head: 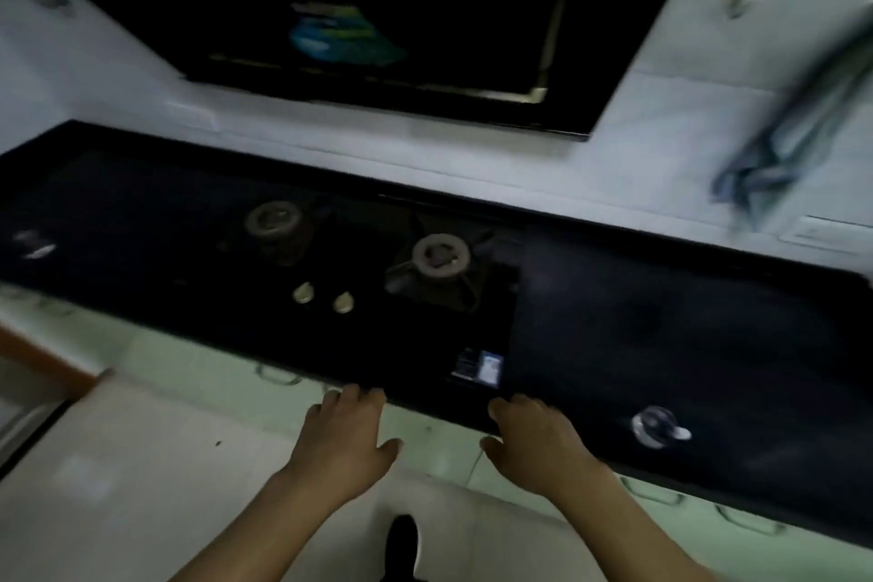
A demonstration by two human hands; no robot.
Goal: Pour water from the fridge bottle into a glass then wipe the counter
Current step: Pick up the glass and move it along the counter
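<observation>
Both forearms reach forward, left hand and right hand empty, palms down, fingers spread at the counter edge.

Motion-blurred cloth on wall, cut by right edge.

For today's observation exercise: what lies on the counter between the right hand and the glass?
In the head view, only bare dark counter separates the right hand from the glass; nothing sits between them.
</observation>
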